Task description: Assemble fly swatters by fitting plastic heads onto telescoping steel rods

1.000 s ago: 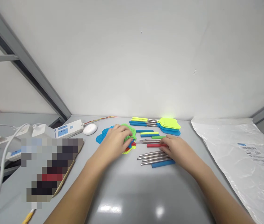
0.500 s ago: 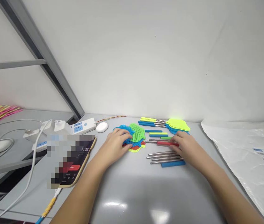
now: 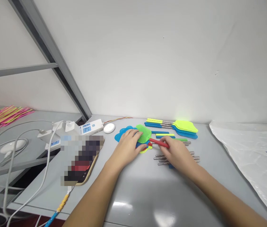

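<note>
A small pile of perforated plastic fly swatter heads lies in the middle of the desk, with a green head (image 3: 145, 134) on top, a blue head (image 3: 122, 135) at the left, and red and yellow edges below. My left hand (image 3: 130, 140) rests over this pile, fingers spread and thumb apart. In my right hand (image 3: 172, 149) is a red fly swatter handle (image 3: 159, 143), pinched by its right end; its left end reaches the green head's stub. Whether they are joined cannot be told. Metal rods (image 3: 163, 160) lie under and beside my right hand, partly hidden.
Behind are stacked swatters with yellow heads (image 3: 186, 126) and loose blue and yellow handles (image 3: 165, 135). At left lie a phone (image 3: 86, 173), a power strip (image 3: 92, 126) with cables and a white round object (image 3: 109, 128). A plastic bag (image 3: 244, 154) covers the right side.
My right hand has lifted the red handle and brought it left to the green head. My left hand stays on the pile. The view has shifted slightly left.
</note>
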